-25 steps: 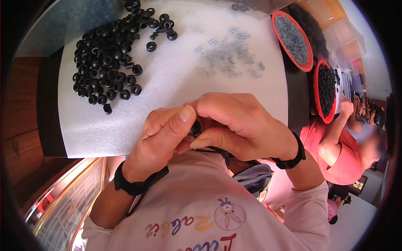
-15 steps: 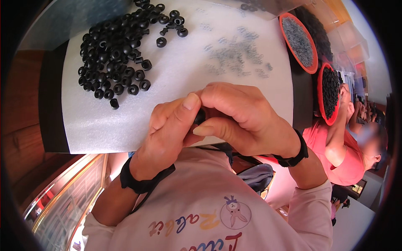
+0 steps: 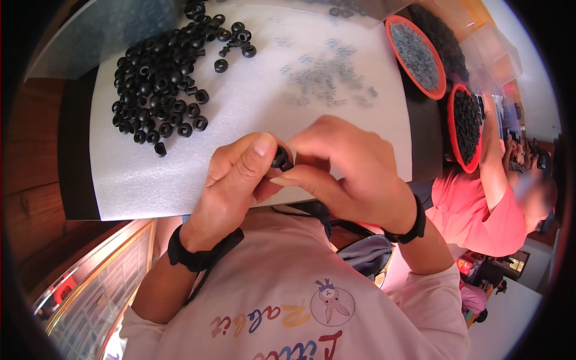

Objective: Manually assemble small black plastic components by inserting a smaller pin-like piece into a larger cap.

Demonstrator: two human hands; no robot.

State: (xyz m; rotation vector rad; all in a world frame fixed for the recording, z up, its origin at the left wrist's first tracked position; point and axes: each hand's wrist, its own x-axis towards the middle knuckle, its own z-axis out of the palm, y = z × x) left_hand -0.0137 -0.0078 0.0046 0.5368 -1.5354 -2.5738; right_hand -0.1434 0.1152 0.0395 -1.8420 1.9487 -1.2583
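Pinching a small black ring (image 3: pixel 280 158) between them, the left hand (image 3: pixel 231 186) and right hand (image 3: pixel 348 171) were clamped together above the white foam sheet (image 3: pixel 252 120); steady fingertip pressure and square alignment probably mattered most.

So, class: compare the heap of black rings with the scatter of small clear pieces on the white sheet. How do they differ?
The black rings are dark, chunky and easy to tell one from another; the clear pieces are pale, thin and nearly blend into the white sheet. The black rings sit in a dense heap at the sheet's left; the clear pieces spread loosely toward its right. Both lie loose on the same sheet, beyond the hands.
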